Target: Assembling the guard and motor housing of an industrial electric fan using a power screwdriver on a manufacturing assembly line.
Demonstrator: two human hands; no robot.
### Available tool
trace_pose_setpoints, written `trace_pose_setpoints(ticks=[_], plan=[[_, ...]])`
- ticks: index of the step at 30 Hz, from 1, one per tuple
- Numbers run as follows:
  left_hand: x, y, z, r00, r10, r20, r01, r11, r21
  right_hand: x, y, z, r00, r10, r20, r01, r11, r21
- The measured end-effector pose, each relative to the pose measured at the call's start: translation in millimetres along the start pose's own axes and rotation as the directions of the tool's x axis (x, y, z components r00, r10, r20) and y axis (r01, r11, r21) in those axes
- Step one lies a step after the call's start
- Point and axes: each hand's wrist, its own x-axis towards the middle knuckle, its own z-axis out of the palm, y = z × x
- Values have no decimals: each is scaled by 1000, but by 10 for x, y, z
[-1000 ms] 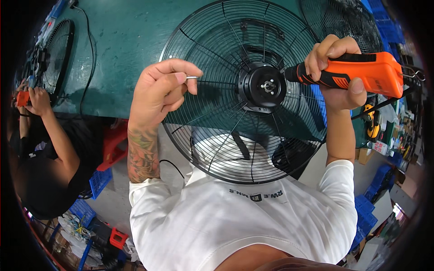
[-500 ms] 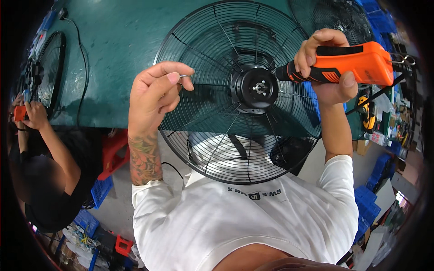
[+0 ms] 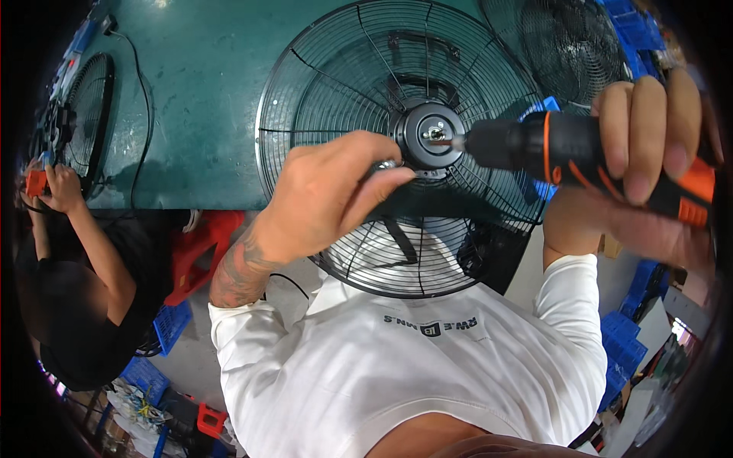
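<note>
A round black wire fan grille stands in front of me, its lower part over the table edge, with a black motor hub at its middle. My right hand is closed round an orange and black power screwdriver. The tool lies nearly level, and its bit points left at the hub's face; whether it touches cannot be made out. Just left of the hub, my left hand pinches a small shiny metal piece, mostly covered by the fingers. The right thumb is blurred.
A green table carries a black cable. Another fan grille lies at the back right. At the far left, a co-worker's hand is beside an orange tool and a fan. A red stool stands below the table edge.
The screwdriver has come nearer and swung so its bit faces the hub. My left hand has moved right and nearer, up beside the hub. The grille has shifted slightly.
</note>
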Motion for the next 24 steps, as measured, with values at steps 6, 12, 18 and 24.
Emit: trace_pose_setpoints(ticks=[6,12,18,24], plan=[[-9,75,94,995,72,68,-74,997,29,-82,-43,167,999,21,25,-22,999,31],[-63,64,143,992,108,59,-110,994,21,-84,-37,234,999,32,40,-34,999,42],[-68,24,113,987,122,103,-126,991,34,-36,-20,242,998,45,54,-48,997,56],[-90,21,108,989,117,85,-121,992,45,46,2,271,996,63,60,-67,996,64]])
